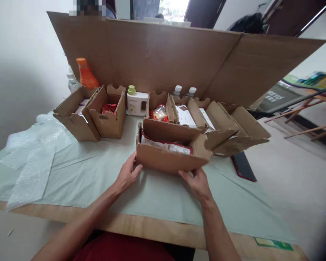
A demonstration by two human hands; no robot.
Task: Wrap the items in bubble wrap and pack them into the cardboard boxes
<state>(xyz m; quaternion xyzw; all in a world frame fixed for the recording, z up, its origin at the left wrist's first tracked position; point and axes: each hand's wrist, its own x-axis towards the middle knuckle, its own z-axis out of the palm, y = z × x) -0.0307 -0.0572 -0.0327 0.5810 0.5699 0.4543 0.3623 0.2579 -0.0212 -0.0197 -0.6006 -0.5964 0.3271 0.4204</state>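
Observation:
An open cardboard box (168, 159) is gripped between my two hands at the middle of the table, tilted slightly with its right end toward me. Inside it lie dark red and silvery packets (176, 148). My left hand (128, 173) holds the box's left end, thumb toward the front. At the lower right corner, my right hand (198, 183) has its thumb on the front face and its other fingers partly hidden underneath. Just behind stands another cardboard box (159, 95) holding a red-and-clear packet (159, 113).
More cardboard boxes (111, 127) stand left and right, some with packets. A white jug (136, 103), an orange bottle (87, 76) and clear bottles (191, 92) stand before a tall cardboard panel (163, 54). Bubble wrap (35, 159) lies left; a dark flat object (243, 166) lies right.

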